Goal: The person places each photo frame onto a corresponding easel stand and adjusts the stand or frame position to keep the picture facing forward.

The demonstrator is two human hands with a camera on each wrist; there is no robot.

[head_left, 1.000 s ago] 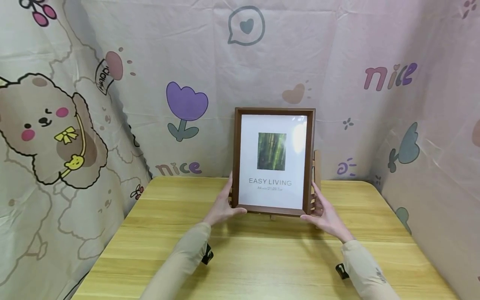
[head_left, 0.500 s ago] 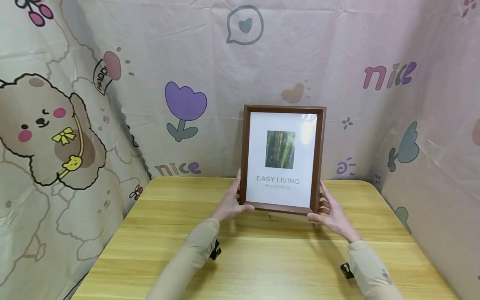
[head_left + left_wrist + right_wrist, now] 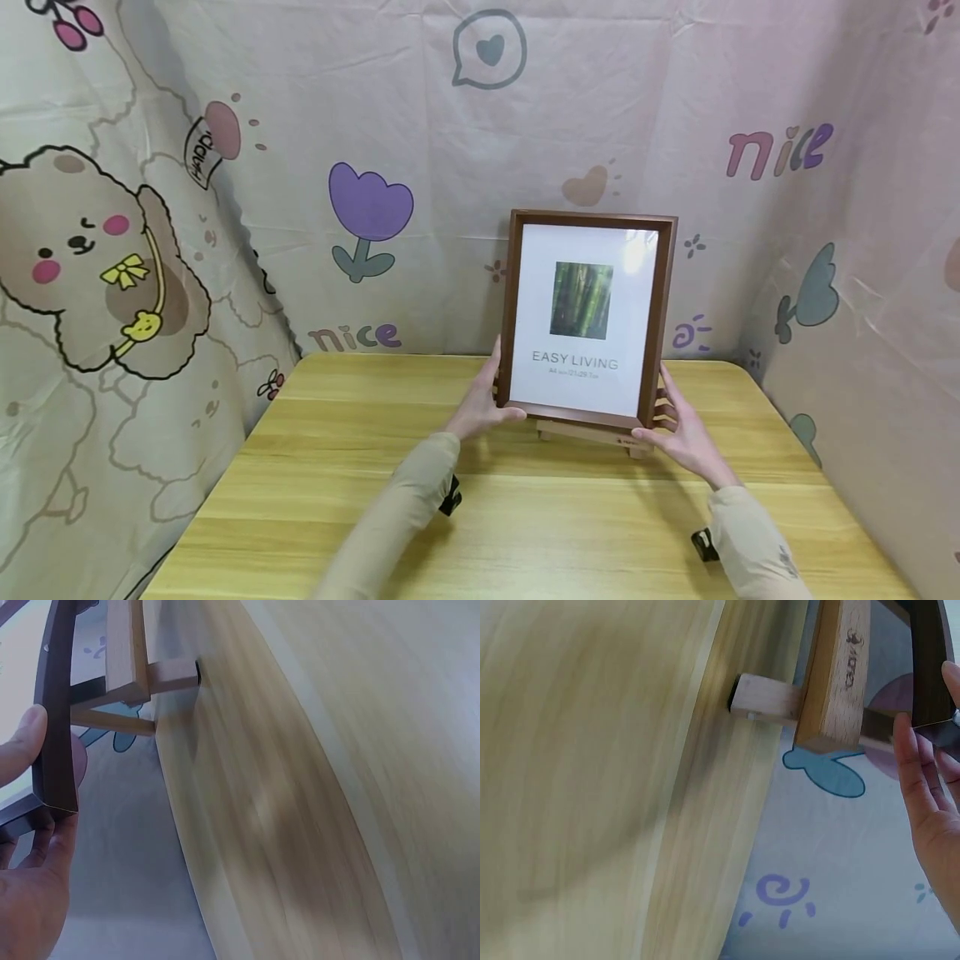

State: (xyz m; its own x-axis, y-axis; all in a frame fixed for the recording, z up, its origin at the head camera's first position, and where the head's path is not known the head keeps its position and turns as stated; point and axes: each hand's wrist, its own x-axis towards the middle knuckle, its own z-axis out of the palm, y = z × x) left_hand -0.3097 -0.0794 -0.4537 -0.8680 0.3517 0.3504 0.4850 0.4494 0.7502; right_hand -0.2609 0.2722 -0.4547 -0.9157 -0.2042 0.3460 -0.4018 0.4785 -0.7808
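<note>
A brown picture frame [image 3: 540,325] stands upright over the far part of the table, tilted slightly. Behind its glass are a white sheet, a small green bamboo picture and the words EASY LIVING. My left hand [image 3: 480,407] grips the lower left corner, thumb in front and fingers behind. At the lower right corner my right hand [image 3: 686,437] holds it the same way. Just behind and below the frame is a small wooden easel [image 3: 588,434], mostly hidden in the head view. Both wrist views show the easel's ledge [image 3: 832,686] and leg [image 3: 172,675] close to the frame's lower edge.
The wooden table [image 3: 570,533] reaches back to a patterned cloth backdrop [image 3: 465,142], which also hangs at both sides. Black devices [image 3: 451,497] sit at both wrists, under the sleeves.
Both hands have carried the picture frame to the right, first rising slightly. More of the easel's ledge now shows beneath it, and the easel's right side has become covered.
</note>
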